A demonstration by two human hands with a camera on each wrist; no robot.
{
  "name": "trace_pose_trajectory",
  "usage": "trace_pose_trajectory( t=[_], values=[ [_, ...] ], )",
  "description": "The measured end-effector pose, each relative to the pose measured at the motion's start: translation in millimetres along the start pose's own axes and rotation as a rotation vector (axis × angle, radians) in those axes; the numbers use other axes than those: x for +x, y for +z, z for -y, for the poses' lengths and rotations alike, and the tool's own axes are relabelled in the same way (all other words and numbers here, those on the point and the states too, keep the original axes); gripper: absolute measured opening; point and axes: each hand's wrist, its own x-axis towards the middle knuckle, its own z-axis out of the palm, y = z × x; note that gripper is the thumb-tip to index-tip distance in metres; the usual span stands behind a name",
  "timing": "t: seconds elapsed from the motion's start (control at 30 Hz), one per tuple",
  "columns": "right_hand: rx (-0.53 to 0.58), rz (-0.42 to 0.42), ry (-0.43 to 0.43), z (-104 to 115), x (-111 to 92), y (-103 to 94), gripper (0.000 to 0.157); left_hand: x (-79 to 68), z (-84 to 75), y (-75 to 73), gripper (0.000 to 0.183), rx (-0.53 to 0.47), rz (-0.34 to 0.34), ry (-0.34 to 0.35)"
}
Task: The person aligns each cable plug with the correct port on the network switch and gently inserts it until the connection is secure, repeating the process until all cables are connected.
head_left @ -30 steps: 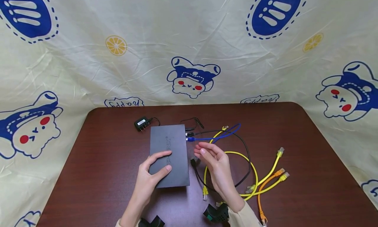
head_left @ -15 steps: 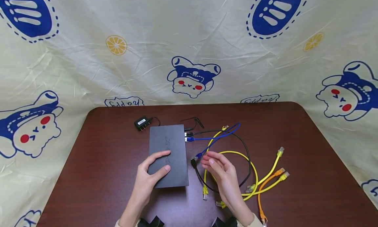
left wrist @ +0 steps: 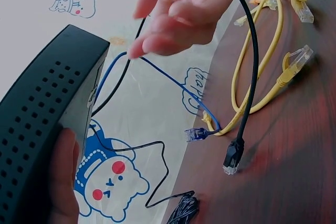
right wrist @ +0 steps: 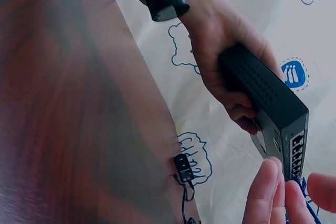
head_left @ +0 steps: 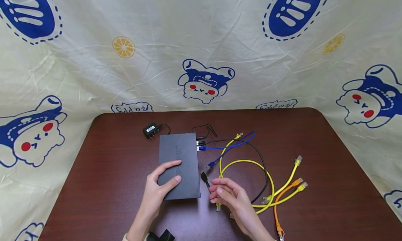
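My left hand (head_left: pixel 157 185) grips a dark grey network switch (head_left: pixel 179 147), thumb and forefinger over its top. In the right wrist view, a row of ports (right wrist: pixel 297 153) shows on the switch's end. A blue network cable (head_left: pixel 220 147) and a black network cable (head_left: pixel 264 164) are plugged into its right side. My right hand (head_left: pixel 232 199) hovers right of the switch, fingers loosely bent, thumb apart from them. Close to its fingertips lies the loose black plug (head_left: pixel 204 177); whether they touch the cable is unclear. The loose blue plug (head_left: pixel 211 164) lies just beyond.
Yellow network cables (head_left: pixel 272 185) and an orange cable (head_left: pixel 277 206) lie at the right of the brown table (head_left: pixel 103 185). Behind the switch stands a black power adapter (head_left: pixel 151 130), with its thin cord (head_left: pixel 207 126) nearby. A printed sheet (head_left: pixel 157 77) hangs behind.
My right hand has moved away from the ports, toward me. The loose blue plug has come into view, and the black plug has shifted slightly toward me. My left hand still grips the switch.
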Motion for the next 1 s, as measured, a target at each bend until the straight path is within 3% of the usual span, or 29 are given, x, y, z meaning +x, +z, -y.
trace_pose_trajectory(
  t=[0.2, 0.3, 0.43, 0.57, 0.7, 0.83, 1.0],
  values=[
    [0.015, 0.103, 0.055, -5, -13, 0.2, 0.024, 3.2, 0.7, 0.3, 0.036, -0.017, -0.012, 0.002],
    [0.038, 0.149, 0.033, -8, -16, -2.4, 0.023, 6.0, 0.9, -0.1, 0.037, -0.026, -0.017, 0.006],
    [0.064, 0.19, -0.008, -13, -18, -6.1, 0.025, 10.0, 0.2, -0.6, 0.038, -0.042, -0.012, 0.004],
    [0.035, 0.183, 0.031, -16, -18, -9.3, 0.023, 12.0, -0.8, -0.9, 0.038, -0.057, 0.001, 0.003],
    [-0.07, 0.139, 0.101, -19, -17, -12.8, 0.028, 12.2, -1.6, -0.9, 0.038, -0.058, 0.017, 0.009],
    [-0.22, 0.105, 0.086, -21, -18, -16.0, 0.031, 11.4, -2.6, -1.1, 0.039, -0.048, 0.023, 0.012],
    [-0.444, 0.041, 0.053, -24, -17, -16.6, 0.024, 10.2, -4.0, -2.1, 0.039, -0.045, 0.023, 0.008]
  ],
)
